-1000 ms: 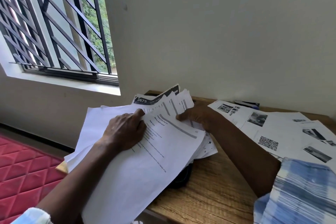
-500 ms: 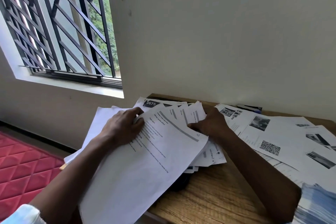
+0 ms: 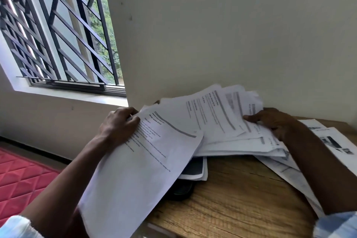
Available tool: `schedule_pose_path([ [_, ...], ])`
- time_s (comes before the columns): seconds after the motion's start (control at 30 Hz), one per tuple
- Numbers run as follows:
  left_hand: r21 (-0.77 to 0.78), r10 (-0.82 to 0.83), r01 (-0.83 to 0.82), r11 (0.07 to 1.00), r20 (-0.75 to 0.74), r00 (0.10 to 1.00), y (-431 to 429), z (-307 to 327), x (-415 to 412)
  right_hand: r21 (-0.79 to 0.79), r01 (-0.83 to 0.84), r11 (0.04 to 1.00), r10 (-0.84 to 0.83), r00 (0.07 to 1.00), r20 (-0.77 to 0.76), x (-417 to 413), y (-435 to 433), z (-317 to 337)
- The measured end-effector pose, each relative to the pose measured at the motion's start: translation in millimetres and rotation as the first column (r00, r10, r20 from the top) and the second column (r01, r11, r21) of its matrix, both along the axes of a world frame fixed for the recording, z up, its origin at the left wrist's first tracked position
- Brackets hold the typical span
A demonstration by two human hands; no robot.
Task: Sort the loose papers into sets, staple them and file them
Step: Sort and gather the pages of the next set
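Splitting the pile: gripping one sheet (image 3: 139,176) at its top corner with left hand (image 3: 117,127), thumb on top, fingers curled behind; holding a fan (image 3: 222,121) of text pages with right hand (image 3: 274,121), fingers tucked among the pages at the fan's right edge. Versus a second ago: right hand moved well out toward the picture pages (image 3: 332,141), fan spread wider, sheet now drawn apart from the rest rather than lying on top of it. Sheet hanging half off the table (image 3: 241,199) edge, out over the mat (image 3: 25,176) side; fan lying on the table by the wall, over a dark item (image 3: 183,189), cannot tell what. Reading this as sorting still under way: one sheet peeled off, nothing squared up, nothing stapled, nothing filed. No stapler or file in view. Likely risk: losing the overhanging sheet off the edge if let go.
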State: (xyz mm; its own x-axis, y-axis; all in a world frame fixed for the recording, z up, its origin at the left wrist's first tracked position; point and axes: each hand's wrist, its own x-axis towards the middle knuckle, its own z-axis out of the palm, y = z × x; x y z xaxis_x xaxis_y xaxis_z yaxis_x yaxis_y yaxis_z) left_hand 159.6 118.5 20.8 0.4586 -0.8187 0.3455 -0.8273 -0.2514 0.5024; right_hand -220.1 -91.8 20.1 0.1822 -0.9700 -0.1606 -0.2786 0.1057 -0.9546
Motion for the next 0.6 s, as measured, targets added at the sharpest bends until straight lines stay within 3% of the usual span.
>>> schedule_pose_path([
  [0.13,-0.052,0.086,-0.093,0.994,-0.123,0.989,-7,9,2,0.220,0.131,0.967,-0.194,0.936,0.294,-33,-10,-3],
  [0.3,0.042,0.143,-0.137,0.990,-0.236,0.961,-16,7,2,0.417,0.244,0.876,-0.462,0.678,0.572,-48,-24,-40],
  [0.47,0.194,0.215,-0.188,0.963,-0.129,0.968,-25,-1,-5,0.371,0.374,0.850,-0.526,0.565,0.636,-40,-5,-44],
  [0.6,0.278,0.242,-0.212,0.937,-0.079,0.967,-29,-6,-10,0.356,0.333,0.873,-0.486,0.532,0.693,-32,4,-41],
])
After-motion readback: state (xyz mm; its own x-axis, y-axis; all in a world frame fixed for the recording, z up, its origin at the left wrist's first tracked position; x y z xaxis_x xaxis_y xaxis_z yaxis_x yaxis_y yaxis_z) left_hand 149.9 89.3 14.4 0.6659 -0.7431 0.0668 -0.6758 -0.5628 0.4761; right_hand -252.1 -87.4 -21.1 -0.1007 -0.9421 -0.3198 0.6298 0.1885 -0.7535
